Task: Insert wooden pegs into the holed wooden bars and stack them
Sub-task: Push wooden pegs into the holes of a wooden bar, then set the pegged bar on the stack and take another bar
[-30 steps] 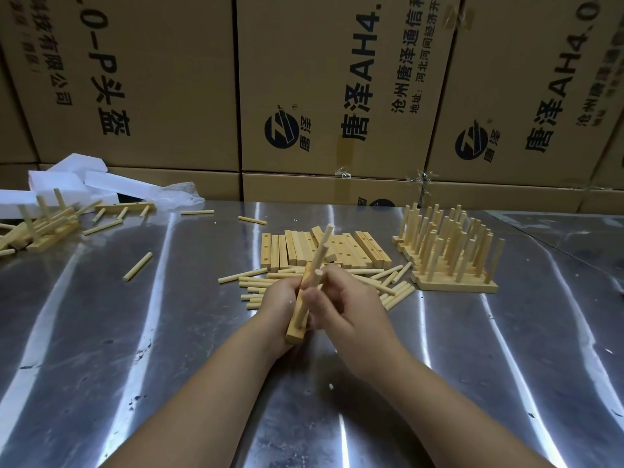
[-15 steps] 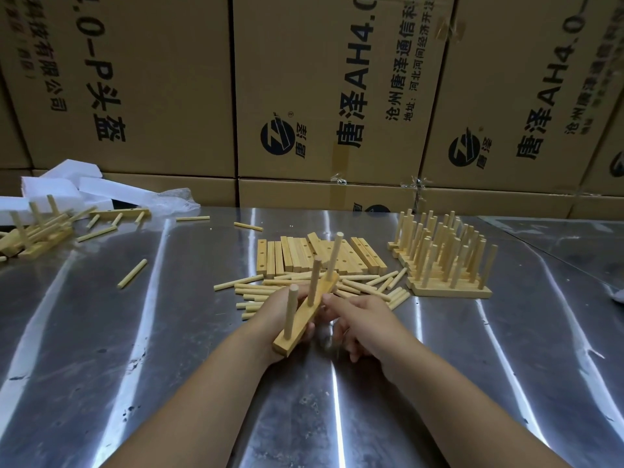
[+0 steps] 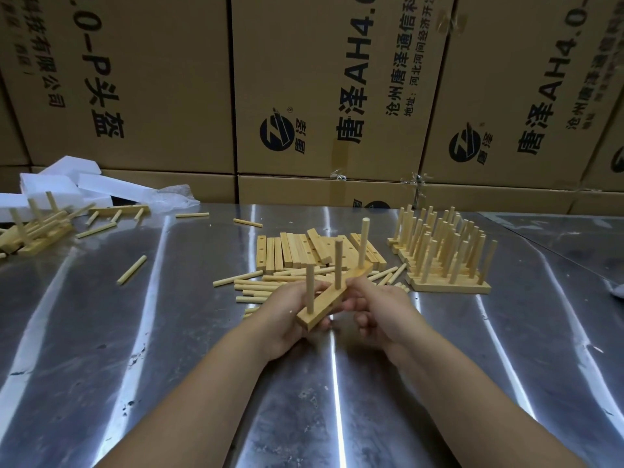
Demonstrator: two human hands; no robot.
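Both hands are up over the bench (image 3: pixel 135 366), and between them is one holed bar (image 3: pixel 326 304). It sits tilted, near end low toward the person, far end angled toward the far right. Three pegs (image 3: pixel 338 261) stand out of it, one by each end and one in the middle.

The left hand (image 3: pixel 287 315) has the near end, fingers curled underneath, a firm hold. The right hand (image 3: pixel 381 309) comes in from the right at the bar's middle, thumb on the wood beside the middle peg and fingers curled below, so it grips the bar too.

Just behind the hands, mid-bench, loose pegs (image 3: pixel 256 285) lie scattered. Beyond them, bare bars (image 3: pixel 297 251) lie flat, mostly side by side, some with holes showing. Toward the far right edge sits the finished stack (image 3: pixel 445 265): pegged bars packed together, pegs bristling upward.

At the far left corner a tumbled heap (image 3: pixel 33 231) of pegged bars lies next to white foam blocks (image 3: pixel 67 184). One stray peg (image 3: pixel 131 270) lies alone left of centre. Cardboard boxes (image 3: pixel 152 79) wall off the far edge.
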